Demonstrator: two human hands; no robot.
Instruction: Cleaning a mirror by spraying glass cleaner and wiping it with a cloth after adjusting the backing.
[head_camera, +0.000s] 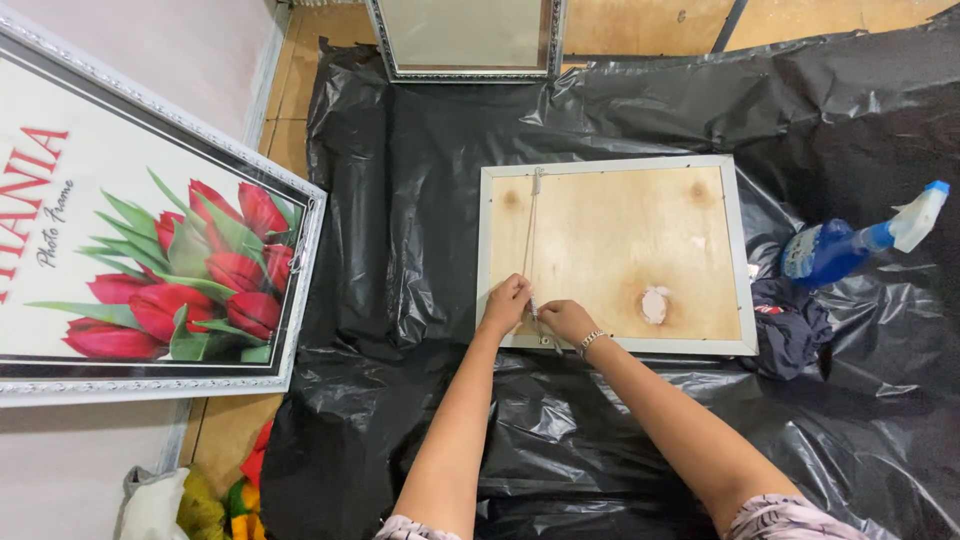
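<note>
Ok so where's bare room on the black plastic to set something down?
Free: black plastic sheet between the tulip picture and the face-down frame, and above it toward the silver frame. Crowded: right side, spray bottle and dark cloth; both hands at the frame's near edge.

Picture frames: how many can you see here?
3: one face-down frame under both hands, a tulip-print frame at left, and a silver frame at top, cut off.

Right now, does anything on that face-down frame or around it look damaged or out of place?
Yes. The wooden backing board of the frame has a pale scuffed patch ringed by dark staining near its lower edge, and darker blotches near the top corners. The spray bottle lies on its side on the black plastic sheet.
</note>
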